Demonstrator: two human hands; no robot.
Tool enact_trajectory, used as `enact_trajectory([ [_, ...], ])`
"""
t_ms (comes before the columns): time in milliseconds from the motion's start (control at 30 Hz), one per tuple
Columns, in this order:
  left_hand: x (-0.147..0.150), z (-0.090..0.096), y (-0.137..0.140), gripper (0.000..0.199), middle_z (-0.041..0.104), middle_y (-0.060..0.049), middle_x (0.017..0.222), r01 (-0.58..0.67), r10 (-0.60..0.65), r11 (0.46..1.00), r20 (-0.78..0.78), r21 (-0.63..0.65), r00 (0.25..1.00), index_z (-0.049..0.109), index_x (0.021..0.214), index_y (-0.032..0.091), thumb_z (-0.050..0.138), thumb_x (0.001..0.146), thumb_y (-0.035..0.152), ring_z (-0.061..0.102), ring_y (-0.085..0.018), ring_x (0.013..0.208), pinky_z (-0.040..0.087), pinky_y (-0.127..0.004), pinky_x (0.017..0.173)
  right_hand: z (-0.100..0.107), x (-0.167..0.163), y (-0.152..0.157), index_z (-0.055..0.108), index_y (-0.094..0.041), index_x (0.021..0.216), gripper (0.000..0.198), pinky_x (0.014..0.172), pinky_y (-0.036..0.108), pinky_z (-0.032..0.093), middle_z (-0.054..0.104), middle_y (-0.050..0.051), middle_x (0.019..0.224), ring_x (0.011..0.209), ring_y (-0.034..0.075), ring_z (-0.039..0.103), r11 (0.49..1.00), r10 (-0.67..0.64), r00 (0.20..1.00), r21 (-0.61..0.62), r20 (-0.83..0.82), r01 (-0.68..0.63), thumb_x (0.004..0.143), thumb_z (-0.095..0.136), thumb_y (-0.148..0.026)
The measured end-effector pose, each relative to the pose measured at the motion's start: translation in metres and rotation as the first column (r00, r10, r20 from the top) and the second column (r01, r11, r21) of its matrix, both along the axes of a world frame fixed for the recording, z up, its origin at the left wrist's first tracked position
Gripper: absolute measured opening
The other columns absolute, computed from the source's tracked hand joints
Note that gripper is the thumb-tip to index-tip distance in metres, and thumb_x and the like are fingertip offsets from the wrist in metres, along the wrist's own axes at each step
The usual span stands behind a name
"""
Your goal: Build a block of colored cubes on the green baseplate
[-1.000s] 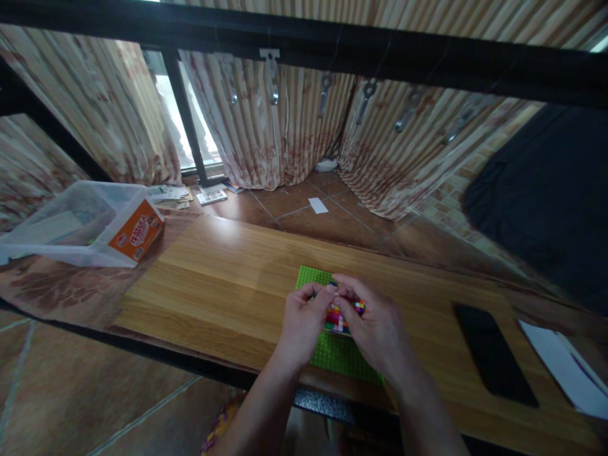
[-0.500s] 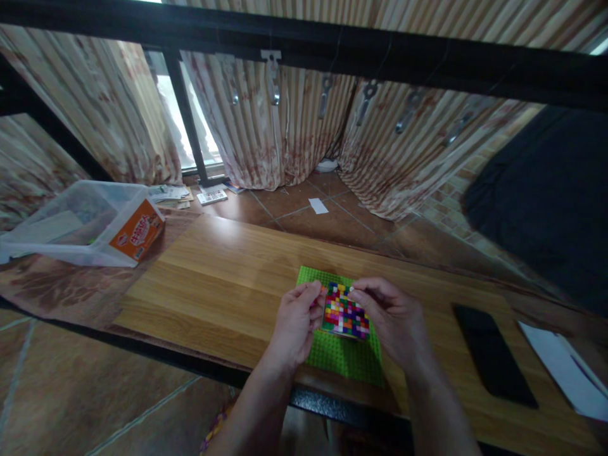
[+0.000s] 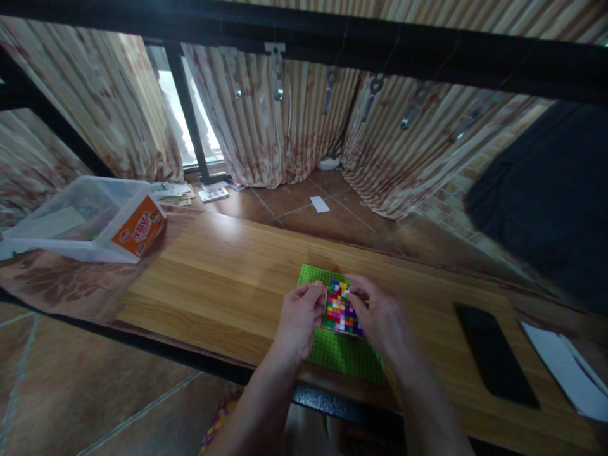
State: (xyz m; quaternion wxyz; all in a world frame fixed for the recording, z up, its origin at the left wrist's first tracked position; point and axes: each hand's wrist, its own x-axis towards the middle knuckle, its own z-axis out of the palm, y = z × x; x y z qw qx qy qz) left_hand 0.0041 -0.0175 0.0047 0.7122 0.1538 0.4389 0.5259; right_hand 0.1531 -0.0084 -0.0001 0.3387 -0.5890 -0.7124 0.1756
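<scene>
A square block of many-coloured toy bricks (image 3: 338, 310) lies on a green studded baseplate (image 3: 344, 358). Beside its left edge is my left hand (image 3: 300, 316), fingers closed, with bits of orange-red brick showing at the tips; the fingers hide most of what is in them. My right hand (image 3: 382, 315) reaches over the block's right side. Its thumb and forefinger are pinched around a small pale brick at the upper part of the block, mostly covered by the fingertips. The right edge of the block is hidden under this hand.
The baseplate rests on a wooden board (image 3: 213, 278). To the right lie a black phone (image 3: 496, 354) and white paper (image 3: 565, 367). A clear plastic bin (image 3: 90, 247) with an orange label stands at the left. A dark bar (image 3: 304, 31) crosses overhead with hanging hooks.
My right hand has moved slightly left and inward over the coloured block, its pinched fingertips now lower on the bricks. My left hand stays nearly where it was. The view has shifted slightly.
</scene>
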Motion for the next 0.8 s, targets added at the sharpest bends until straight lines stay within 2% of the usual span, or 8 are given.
enact_trajectory([
  [133, 0.002, -0.001, 0.000, 0.035, 0.039, 0.008, 0.052, 0.019, -0.019, 1.000, -0.009, -0.003, 1.000, 0.052, 0.063, 0.014, 0.076, 0.062, 0.039, 0.024, 0.000, 0.038, 0.008, -0.018, 0.039, -0.006, -0.006, 0.004, 0.064, -0.025, 0.115, 0.034, 0.081, 0.040, 0.051, 0.071, 0.004, 0.086, 0.081, 0.022, 0.067, 1.000, -0.004, 1.000, 0.004, 0.004, 0.004, 0.084, 0.052, -0.025],
  [600, 0.002, -0.002, 0.000, 0.033, 0.039, 0.008, 0.052, 0.030, -0.030, 0.999, -0.014, -0.012, 0.999, 0.050, 0.065, 0.015, 0.073, 0.064, 0.038, 0.025, 0.000, 0.039, 0.009, -0.018, 0.039, -0.008, -0.012, 0.005, 0.066, -0.022, 0.110, 0.030, 0.078, 0.037, 0.054, 0.074, 0.004, 0.089, 0.080, 0.020, 0.070, 0.997, -0.061, 0.996, 0.036, -0.067, 0.063, 0.083, 0.054, -0.029],
  [700, 0.003, -0.002, 0.000, 0.033, 0.039, 0.008, 0.052, 0.024, -0.024, 1.000, -0.016, -0.012, 1.000, 0.050, 0.064, 0.015, 0.073, 0.064, 0.037, 0.025, 0.000, 0.039, 0.009, -0.018, 0.039, -0.005, -0.006, 0.004, 0.066, -0.023, 0.109, 0.030, 0.081, 0.038, 0.054, 0.074, 0.004, 0.090, 0.082, 0.021, 0.071, 0.993, -0.112, 0.990, 0.030, -0.091, 0.116, 0.083, 0.056, -0.032],
  [800, 0.003, -0.002, 0.000, 0.032, 0.039, 0.008, 0.052, 0.021, -0.022, 1.000, -0.017, -0.011, 1.000, 0.050, 0.064, 0.015, 0.073, 0.065, 0.037, 0.024, 0.000, 0.039, 0.009, -0.018, 0.038, 0.000, -0.001, 0.004, 0.068, -0.021, 0.103, 0.028, 0.083, 0.038, 0.053, 0.074, 0.006, 0.092, 0.083, 0.022, 0.070, 0.973, -0.208, 0.971, 0.078, -0.122, 0.218, 0.083, 0.056, -0.035],
])
